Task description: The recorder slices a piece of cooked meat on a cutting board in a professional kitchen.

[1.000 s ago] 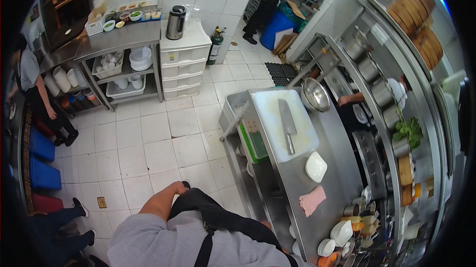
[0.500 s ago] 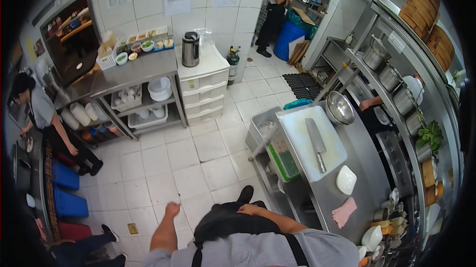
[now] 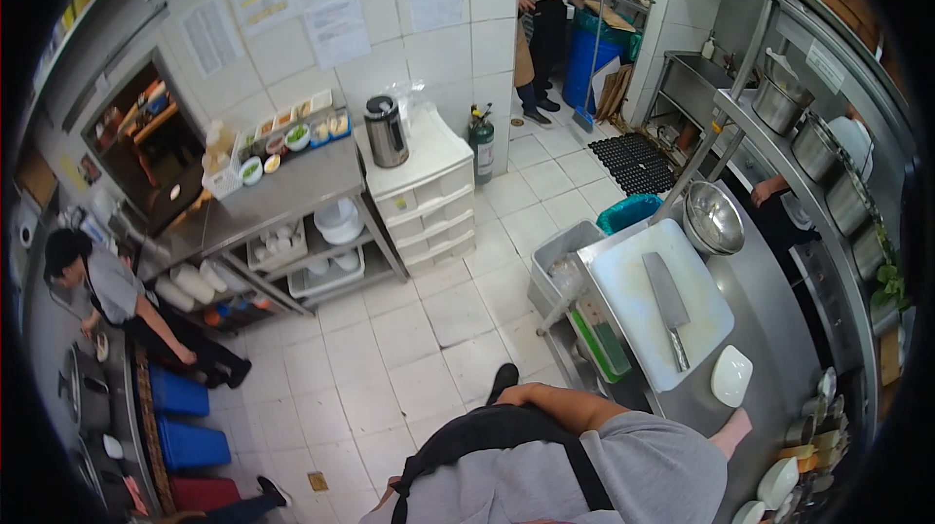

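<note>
My right hand (image 3: 518,394) rests at the front of my black apron (image 3: 477,431), its fingers curled; what they hold, if anything, is hidden. My left hand is out of sight behind my body. Right of me, on the steel counter (image 3: 740,310), a knife (image 3: 665,295) lies on a white cutting board (image 3: 623,280), with a white dish (image 3: 730,376) and a pink cloth (image 3: 730,431) nearby, the cloth partly behind my shoulder. A steel bowl (image 3: 711,217) stands beyond the board.
A co-worker (image 3: 127,300) bends at the left counter above blue bins (image 3: 190,441). People (image 3: 545,27) stand in the back doorway near a broom (image 3: 584,115). Another worker (image 3: 838,149) is behind the right shelving. A drawer unit (image 3: 419,203), extinguisher (image 3: 482,149) and mat (image 3: 628,164) line the far side.
The view has turned, shifting the room right and down. My left hand swung out, then went out of view. A second person and a broom now show in the back doorway.
</note>
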`<state>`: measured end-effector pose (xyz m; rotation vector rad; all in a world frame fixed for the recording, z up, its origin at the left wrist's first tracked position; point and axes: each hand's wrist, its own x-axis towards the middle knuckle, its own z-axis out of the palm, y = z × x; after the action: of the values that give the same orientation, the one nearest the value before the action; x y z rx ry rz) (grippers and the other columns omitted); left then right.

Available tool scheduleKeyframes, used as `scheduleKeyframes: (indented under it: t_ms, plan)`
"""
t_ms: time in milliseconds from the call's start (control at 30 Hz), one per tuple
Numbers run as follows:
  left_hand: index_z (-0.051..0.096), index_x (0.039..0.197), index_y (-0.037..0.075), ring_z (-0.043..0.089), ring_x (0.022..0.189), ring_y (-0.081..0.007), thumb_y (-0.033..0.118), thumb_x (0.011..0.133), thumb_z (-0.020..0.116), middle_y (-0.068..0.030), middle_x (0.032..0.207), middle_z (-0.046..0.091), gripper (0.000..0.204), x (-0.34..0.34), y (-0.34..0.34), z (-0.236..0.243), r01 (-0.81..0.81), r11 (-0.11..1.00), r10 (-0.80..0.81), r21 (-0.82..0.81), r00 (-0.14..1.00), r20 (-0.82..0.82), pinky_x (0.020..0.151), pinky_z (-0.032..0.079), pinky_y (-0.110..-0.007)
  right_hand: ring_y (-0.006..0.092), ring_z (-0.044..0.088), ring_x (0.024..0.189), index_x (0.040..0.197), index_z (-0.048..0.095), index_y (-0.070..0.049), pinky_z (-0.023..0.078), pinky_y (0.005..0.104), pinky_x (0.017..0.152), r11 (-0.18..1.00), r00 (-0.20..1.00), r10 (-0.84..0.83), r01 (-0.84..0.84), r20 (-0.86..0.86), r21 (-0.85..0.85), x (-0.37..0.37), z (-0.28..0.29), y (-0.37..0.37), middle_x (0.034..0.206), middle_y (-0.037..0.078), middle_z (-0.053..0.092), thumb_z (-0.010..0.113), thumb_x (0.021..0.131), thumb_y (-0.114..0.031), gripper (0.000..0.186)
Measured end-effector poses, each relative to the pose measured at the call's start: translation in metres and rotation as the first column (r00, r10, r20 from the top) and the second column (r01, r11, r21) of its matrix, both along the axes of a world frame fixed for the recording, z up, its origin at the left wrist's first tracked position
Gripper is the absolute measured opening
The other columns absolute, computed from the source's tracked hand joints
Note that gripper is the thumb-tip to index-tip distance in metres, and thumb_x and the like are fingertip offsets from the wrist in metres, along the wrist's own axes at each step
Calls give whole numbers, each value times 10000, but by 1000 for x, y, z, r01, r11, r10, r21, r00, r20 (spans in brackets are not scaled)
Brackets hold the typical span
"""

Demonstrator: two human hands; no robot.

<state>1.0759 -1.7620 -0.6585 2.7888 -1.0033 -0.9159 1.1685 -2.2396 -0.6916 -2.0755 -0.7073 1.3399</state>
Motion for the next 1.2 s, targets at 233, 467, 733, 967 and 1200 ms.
scheduleKeyframes:
  t_ms: [233, 467, 733, 967, 1200]
  plan:
    - [726, 884, -10, 679, 581, -231, 397, 979, 575, -125, 732, 717, 444, 217, -91, 38, -548, 791, 468, -271, 828, -308, 547, 548, -393, 258, 667, 1156, 1283, 689, -52, 491, 420, 988, 979, 976, -188, 195, -113, 54, 58, -1, -65, 1314, 170, 695, 595, 982, -335, 424]
    - [691, 1000, -36, 715, 688, -207, 290, 925, 719, -149, 845, 752, 335, 367, -202, 64, -808, 514, 665, -287, 587, -461, 645, 588, -337, 302, 677, 1121, 1225, 709, -14, 507, 427, 972, 973, 985, -173, 172, 3, -156, 63, 121, -99, 1258, 188, 709, 621, 966, -419, 489]
    - [757, 1007, -20, 737, 804, -250, 416, 896, 719, -158, 883, 773, 451, 428, -261, 10, -33, 975, -52, -218, 927, -371, 759, 586, -381, 368, 692, 1111, 1109, 772, -51, 538, 446, 944, 131, 203, -949, 950, 242, -283, -11, 49, -91, 1139, 205, 740, 574, 954, -489, 505]
    - [750, 1036, -27, 712, 1058, -379, 445, 885, 713, -239, 1048, 753, 497, 578, -282, -2, 85, 996, -74, 10, 919, -387, 966, 542, -448, 271, 702, 562, 687, 695, 27, 604, 406, 643, -752, -714, -641, 513, 281, -414, -114, 51, 35, 670, 180, 718, 581, 919, -388, 488]
    - [746, 824, -29, 740, 825, -375, 448, 914, 597, -249, 861, 737, 507, 668, -310, 9, 537, 832, -501, 138, 835, -228, 767, 595, -473, 307, 721, 588, 815, 736, 79, 613, 428, 596, -667, -774, -633, 528, 24, -526, -91, 8, 260, 745, 217, 737, 618, 910, -480, 580]
